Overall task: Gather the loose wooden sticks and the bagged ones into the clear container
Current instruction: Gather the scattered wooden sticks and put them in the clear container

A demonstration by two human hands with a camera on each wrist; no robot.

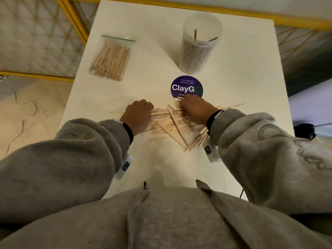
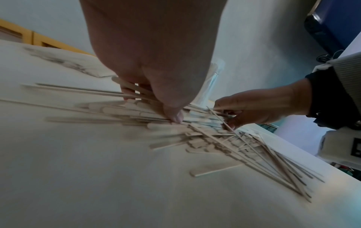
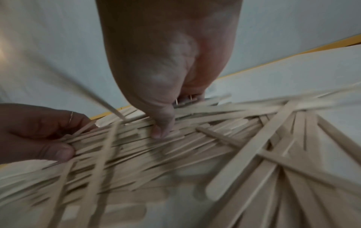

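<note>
Wooden craft sticks [image 1: 172,126] lie in a loose, crisscrossed pile on the white bench [image 1: 242,83], between the left hand [image 1: 138,115] and the right hand [image 1: 195,108], whose curled fingers [image 3: 163,128] both grasp sticks at the pile's far edge. Farther back on the left lies the zip bag of sticks [image 1: 112,58], and on the right stands the clear container [image 1: 199,42], upright and already holding several sticks. Between container and pile sits a round purple "ClayGo" sticker [image 1: 186,86], its near edge just beneath the right hand's fingers; grey sleeves [image 1: 71,150] cover both forearms.
</note>
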